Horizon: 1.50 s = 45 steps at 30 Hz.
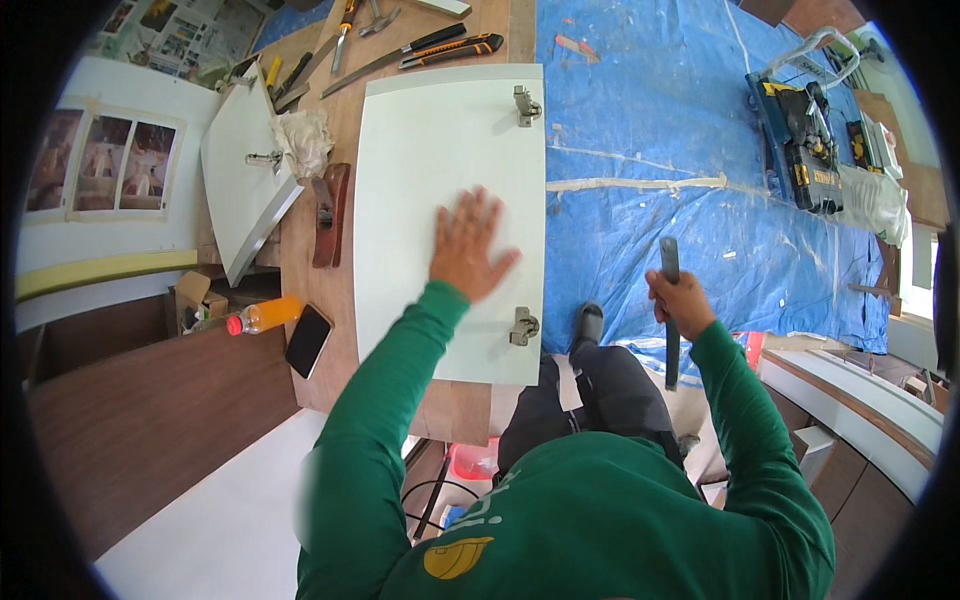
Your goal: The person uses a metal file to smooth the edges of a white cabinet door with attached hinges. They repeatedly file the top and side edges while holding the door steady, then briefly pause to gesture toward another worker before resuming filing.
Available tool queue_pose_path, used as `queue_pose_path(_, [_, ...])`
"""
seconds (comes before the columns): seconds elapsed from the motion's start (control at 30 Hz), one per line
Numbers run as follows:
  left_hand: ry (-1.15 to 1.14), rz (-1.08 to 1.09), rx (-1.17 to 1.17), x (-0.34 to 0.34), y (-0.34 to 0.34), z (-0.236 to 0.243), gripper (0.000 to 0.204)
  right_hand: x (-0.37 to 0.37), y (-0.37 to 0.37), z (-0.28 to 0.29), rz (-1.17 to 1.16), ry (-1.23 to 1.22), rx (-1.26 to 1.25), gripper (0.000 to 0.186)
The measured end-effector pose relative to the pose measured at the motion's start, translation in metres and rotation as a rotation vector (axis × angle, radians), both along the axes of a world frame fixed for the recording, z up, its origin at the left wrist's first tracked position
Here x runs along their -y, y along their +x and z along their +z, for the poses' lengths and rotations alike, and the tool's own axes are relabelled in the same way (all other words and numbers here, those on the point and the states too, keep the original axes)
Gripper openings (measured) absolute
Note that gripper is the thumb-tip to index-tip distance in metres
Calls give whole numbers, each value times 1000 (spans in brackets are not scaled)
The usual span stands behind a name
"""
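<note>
A white cabinet door (420,160) lies flat on the wooden workbench. Two metal hinges, an upper one (525,106) and a lower one (523,326), are fitted along its right edge. My left hand (469,246) is over the middle of the door with its fingers spread, holding nothing; slight blur hides whether the palm touches. Off to the right, beyond the bench edge, my right hand (682,304) is closed around a long, flat, dark grey bar-like tool (671,352), held roughly upright in the view. Its exact kind cannot be made out.
Left of the door are a wooden hand plane (330,215), a phone (309,341), an orange drink bottle (265,315) and another white panel (240,170) with a hinge. A handsaw (395,60) and utility knife (452,50) lie beyond. Blue tarp (640,130) and a toolbox (800,145) are rightward.
</note>
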<state>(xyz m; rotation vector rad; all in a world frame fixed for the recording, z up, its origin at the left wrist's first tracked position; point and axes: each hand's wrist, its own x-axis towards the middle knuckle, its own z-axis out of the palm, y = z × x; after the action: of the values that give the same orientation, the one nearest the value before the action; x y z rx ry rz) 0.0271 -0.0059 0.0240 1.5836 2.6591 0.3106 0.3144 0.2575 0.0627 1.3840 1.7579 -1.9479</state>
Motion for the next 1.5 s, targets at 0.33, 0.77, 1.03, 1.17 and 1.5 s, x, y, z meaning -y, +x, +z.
queue_pose_path(0.33, [129, 252, -153, -160, 12, -16, 79, -48, 71, -123, 330, -59, 219, 26])
queue_pose_path(0.77, [-43, 188, -47, -165, -2, 11, 70, -138, -61, -128, 314, -126, -3, 44])
queue_pose_path(1.03, [27, 293, -41, -154, -13, 7, 67, -139, -211, -48, 349, -67, -385, 31])
queue_pose_path(1.17, [184, 526, -176, -108, -63, 10, 60, -150, -252, -27, 393, -73, -423, 35])
queue_pose_path(1.5, [99, 640, -73, -92, -84, -9, 60, -154, -318, -35, 507, 182, -323, 43])
